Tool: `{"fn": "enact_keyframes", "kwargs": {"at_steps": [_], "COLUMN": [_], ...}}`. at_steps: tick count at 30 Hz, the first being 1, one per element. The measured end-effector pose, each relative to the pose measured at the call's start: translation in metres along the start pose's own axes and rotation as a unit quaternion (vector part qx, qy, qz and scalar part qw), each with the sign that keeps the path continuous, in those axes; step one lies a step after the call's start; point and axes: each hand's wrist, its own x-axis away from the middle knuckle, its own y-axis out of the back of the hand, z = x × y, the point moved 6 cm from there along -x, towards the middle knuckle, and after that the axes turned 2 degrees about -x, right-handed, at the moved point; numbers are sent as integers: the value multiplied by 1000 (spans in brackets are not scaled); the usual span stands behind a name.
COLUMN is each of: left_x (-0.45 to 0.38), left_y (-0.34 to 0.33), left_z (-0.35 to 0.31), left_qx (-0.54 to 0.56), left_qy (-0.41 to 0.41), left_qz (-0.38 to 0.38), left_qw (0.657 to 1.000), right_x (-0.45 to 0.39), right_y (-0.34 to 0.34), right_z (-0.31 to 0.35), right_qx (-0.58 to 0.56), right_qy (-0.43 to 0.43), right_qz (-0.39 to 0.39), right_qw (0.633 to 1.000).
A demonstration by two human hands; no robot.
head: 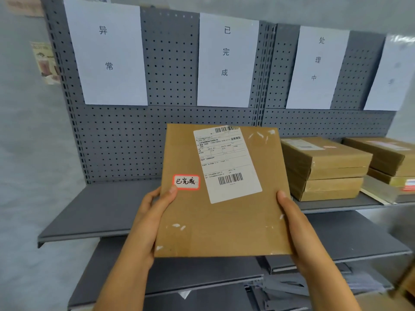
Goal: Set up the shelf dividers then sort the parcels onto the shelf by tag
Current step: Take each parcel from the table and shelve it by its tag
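I hold a flat brown cardboard parcel (224, 218) upright in front of the grey shelf (89, 212). My left hand (155, 209) grips its left edge and my right hand (292, 216) grips its right edge. A red-bordered tag (186, 182) reading 已完成 sits beside my left thumb, next to a white shipping label (226, 164). White paper signs hang on the pegboard: 异常 (107, 50) at left, 已完成 (226, 59) in the middle, 处理中 (317, 66) at right.
A stack of brown parcels (325, 169) lies on the shelf under the 处理中 sign, with another stack (386, 160) further right under a fourth sign (393, 72). Lower grey shelves (202, 274) jut out below. A plain wall is at left.
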Motion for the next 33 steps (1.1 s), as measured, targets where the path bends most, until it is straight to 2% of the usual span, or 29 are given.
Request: {"fn": "enact_keyframes", "kwargs": {"at_steps": [8, 13, 19, 28, 33], "left_x": [-61, -102, -144, -185, -205], "left_y": [-56, -70, -71, -65, -67], "left_z": [17, 39, 56, 79, 84], "left_qx": [-10, 3, -24, -79, -149], "left_qy": [14, 29, 38, 99, 118], "left_qz": [7, -48, -80, -100, -111], "left_qw": [1000, 998, 996, 987, 976], "right_x": [-76, -143, -205, -238, -250], "right_y": [40, 62, 53, 43, 40], "right_z": [-1, -11, -20, -57, -69], "right_qx": [-4, 13, 49, 70, 73], "right_qy": [-39, -96, -80, -131, -146], "right_qz": [-7, -13, 31, 53, 42], "right_qw": [999, 995, 995, 988, 986]}}
